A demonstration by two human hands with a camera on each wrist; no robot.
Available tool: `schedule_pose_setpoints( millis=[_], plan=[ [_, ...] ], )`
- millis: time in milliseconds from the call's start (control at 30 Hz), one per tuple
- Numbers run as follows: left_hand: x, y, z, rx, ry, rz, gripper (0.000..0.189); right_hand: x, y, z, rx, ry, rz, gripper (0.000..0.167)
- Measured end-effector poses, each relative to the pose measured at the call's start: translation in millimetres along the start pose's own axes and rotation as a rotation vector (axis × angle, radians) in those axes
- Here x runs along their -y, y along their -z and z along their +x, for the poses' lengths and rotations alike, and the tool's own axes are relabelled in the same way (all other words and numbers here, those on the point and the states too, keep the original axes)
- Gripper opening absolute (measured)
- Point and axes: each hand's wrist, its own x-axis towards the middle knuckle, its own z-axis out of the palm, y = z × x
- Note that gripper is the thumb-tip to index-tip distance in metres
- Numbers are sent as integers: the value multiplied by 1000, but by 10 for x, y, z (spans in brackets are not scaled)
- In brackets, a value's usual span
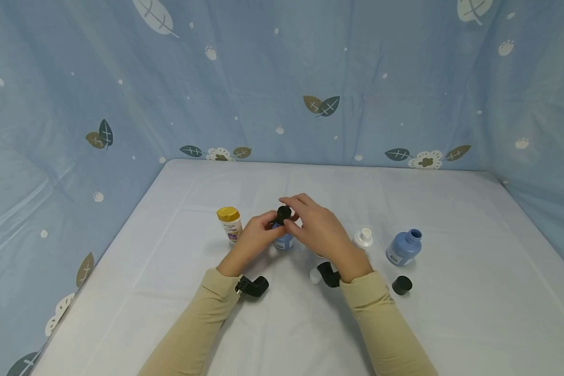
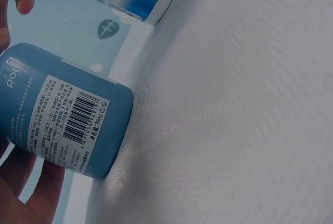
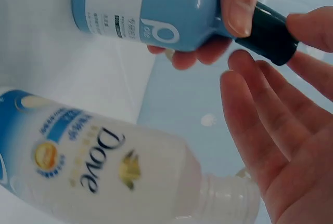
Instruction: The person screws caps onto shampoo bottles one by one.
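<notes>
A blue bottle (image 1: 283, 242) with a printed label stands upright on the white-covered table, close in front of the person. My left hand (image 1: 254, 237) grips it near the neck, the thumb lying along the shoulder by the black cap (image 3: 270, 34). From the other side my right hand (image 1: 320, 230) pinches that cap, which sits on the bottle's neck; its remaining fingers extend loosely below in the right wrist view. Close by my right hand is a white Dove bottle (image 3: 104, 156) with a bare neck. In the left wrist view the blue bottle's barcode label (image 2: 70, 122) faces the camera.
Left of my hands stands a white bottle with a yellow cap (image 1: 228, 214). To the right are an uncapped blue bottle (image 1: 403, 248) and a loose black cap (image 1: 401, 285). A small white cap (image 1: 315, 275) lies near my right wrist. A blue patterned curtain (image 1: 282, 78) hangs behind the table.
</notes>
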Motion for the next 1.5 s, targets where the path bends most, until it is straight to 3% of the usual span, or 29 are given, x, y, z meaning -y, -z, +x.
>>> schedule_pose_setpoints(
  millis=[200,533,833,900,1133,1500],
  plan=[
    [72,-13,16,5,-10,-26,29,3,13,8,34,18,-10,42],
    [50,-5,13,2,9,-18,25,6,-34,11,15,-2,-6,36],
    [-282,57,-106,19,-9,3,23,10,-74,-1,-28,-48,-19,38],
    [-279,56,-106,21,-18,8,23,9,-81,0,-29,-54,-21,40],
    [42,-7,7,10,-17,11,22,-35,-67,-6,-9,-9,-22,43],
    [60,-10,12,3,-7,-27,26,-37,-24,12,-27,79,-28,35]
  ],
)
